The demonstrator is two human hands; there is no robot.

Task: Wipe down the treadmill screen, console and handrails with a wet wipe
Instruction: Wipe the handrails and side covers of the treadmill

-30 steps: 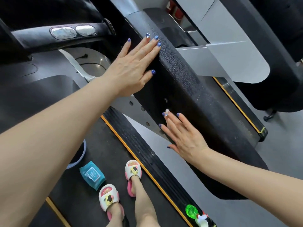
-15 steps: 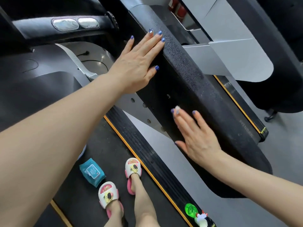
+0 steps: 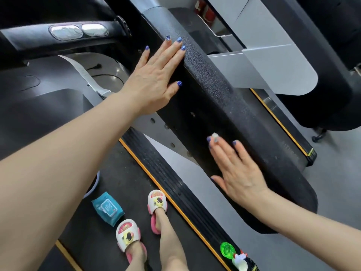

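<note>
The right handrail (image 3: pixel 224 90) is a wide black textured bar running from top centre down to the lower right. My left hand (image 3: pixel 154 75) lies flat on its upper inner edge, fingers straight and together. Lower down, my right hand (image 3: pixel 236 169) presses flat against the rail's inner side, fingers straight. A small white piece of the wet wipe (image 3: pixel 214 135) shows at its fingertips; the rest is hidden under the hand. The front grip bar (image 3: pixel 78 32), with two silver sensor plates, crosses the upper left.
A teal wet wipe pack (image 3: pixel 107 209) lies on the black belt (image 3: pixel 93 241) beside my slippered feet. A green-capped bottle (image 3: pixel 226 249) stands on the side rail at the bottom. A neighbouring grey and black machine (image 3: pixel 283 75) is close on the right.
My right hand has slid a little along the handrail's inner side with the wipe under its fingers. My left hand has stayed flat on the upper part of the rail.
</note>
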